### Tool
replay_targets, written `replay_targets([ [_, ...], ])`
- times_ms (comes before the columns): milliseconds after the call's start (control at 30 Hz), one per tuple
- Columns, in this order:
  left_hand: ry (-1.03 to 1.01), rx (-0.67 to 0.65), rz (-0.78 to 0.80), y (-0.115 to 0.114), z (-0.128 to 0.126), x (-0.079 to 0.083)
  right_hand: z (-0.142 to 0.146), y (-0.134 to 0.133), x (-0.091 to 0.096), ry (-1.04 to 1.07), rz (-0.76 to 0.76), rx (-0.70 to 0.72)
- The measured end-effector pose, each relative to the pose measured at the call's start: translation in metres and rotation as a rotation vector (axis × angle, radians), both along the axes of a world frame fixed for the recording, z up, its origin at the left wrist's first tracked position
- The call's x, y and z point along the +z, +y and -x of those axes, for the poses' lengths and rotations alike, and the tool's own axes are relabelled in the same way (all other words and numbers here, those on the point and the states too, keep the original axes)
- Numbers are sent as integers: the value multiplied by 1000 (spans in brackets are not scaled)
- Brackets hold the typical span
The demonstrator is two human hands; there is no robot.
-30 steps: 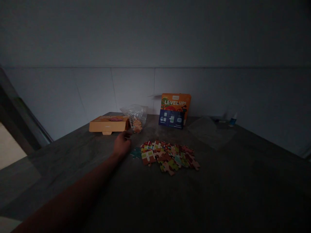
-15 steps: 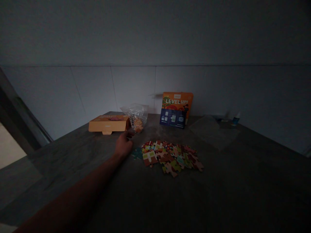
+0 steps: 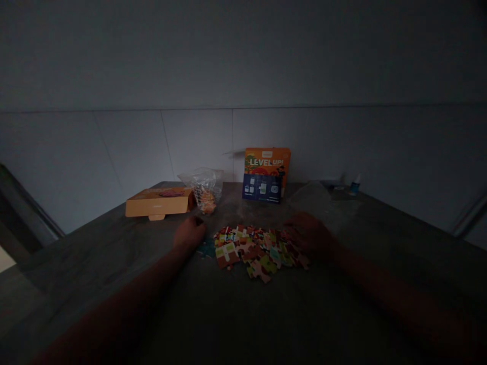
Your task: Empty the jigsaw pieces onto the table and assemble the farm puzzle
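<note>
A loose heap of multicoloured jigsaw puzzle pieces (image 3: 258, 253) lies on the dark grey table (image 3: 95, 274). My left hand (image 3: 189, 234) rests at the heap's left side, curled and right beside a teal puzzle piece (image 3: 207, 248). My right hand (image 3: 310, 235) lies over the heap's right edge, touching the pieces. The dim light hides whether either hand grips a piece.
At the back of the table are an orange box (image 3: 158, 204), a transparent plastic bag of pieces (image 3: 203, 190), an upright orange "LEVEL UP!" board (image 3: 266, 172), a transparent plastic sheet (image 3: 314, 198) and a small bottle (image 3: 355, 186). A tiled wall stands behind.
My right hand has come into view and lies on the heap's right side. My left hand stays by the teal piece. The view has turned slightly, shifting everything leftward.
</note>
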State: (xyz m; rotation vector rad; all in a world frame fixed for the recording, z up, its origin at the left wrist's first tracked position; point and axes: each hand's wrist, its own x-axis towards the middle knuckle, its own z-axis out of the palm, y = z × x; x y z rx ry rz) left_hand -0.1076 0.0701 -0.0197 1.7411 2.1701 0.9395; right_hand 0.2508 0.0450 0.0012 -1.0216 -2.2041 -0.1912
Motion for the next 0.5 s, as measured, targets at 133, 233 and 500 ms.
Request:
replay_targets([
  [133, -3, -206, -77, -10, -4, 9, -14, 10, -17, 25, 98, -107],
  [233, 22, -460, -144, -28, -10, 19, -20, 6, -18, 20, 130, -109],
  [500, 220, -912, -95, -52, -24, 26, -23, -29, 36, 15, 86, -225],
])
